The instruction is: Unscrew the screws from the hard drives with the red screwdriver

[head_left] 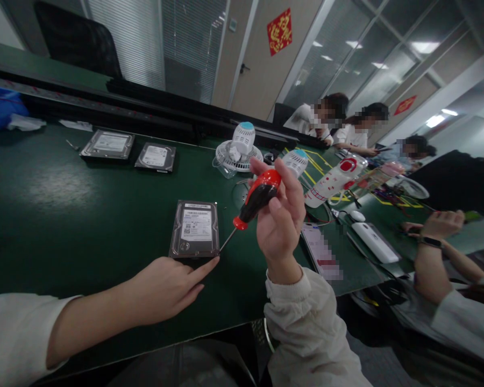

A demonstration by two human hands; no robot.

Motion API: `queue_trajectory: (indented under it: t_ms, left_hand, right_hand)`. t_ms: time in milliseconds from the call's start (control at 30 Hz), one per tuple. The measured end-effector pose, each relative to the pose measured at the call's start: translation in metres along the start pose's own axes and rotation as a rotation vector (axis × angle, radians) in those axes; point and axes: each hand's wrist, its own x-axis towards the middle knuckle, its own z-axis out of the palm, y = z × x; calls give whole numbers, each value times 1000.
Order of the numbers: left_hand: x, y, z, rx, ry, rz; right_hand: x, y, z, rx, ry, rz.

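A hard drive (195, 229) with a white label lies flat on the green table (64, 215) in front of me. My right hand (280, 217) is wrapped round the red and black handle of a screwdriver (255, 201), whose thin shaft slants down to the drive's near right corner. My left hand (167, 287) rests on the table just below the drive, index finger stretched out and touching that same corner, the other fingers curled under.
Two more hard drives (107, 144) (155, 157) lie farther back on the left. A small white fan (239, 151), a white bottle (334, 183) and a phone (321, 251) sit to the right. A co-worker's arm (431, 252) reaches in at the right; other people sit beyond.
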Motion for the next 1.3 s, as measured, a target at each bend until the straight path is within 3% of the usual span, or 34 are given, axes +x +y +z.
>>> queue_trajectory:
  t_ms: [233,433,633,833,1000,1200,1300]
  left_hand:
    - [2,0,-1,12,-35,-10]
    - [2,-1,-1,22,6,2]
    - [1,-1,0,15,-37,-17]
    - [1,-2,2,19,-32,-6]
    - [1,-2,1,17,-25,-7]
    - [1,-2,2,21,-48,-16]
    - [1,-2,0,23,-60,-22]
  right_hand:
    - [0,0,1,-44,59,-51]
    - [1,-3,0,46,-21,5]
    - [2,-1,1,46,110,-53]
    - [3,-4,1,100,25,-4]
    - [1,-2,0,67,144,-26]
    - [2,-3,0,105,-6,7]
    - [1,0,1,-16,55,-18]
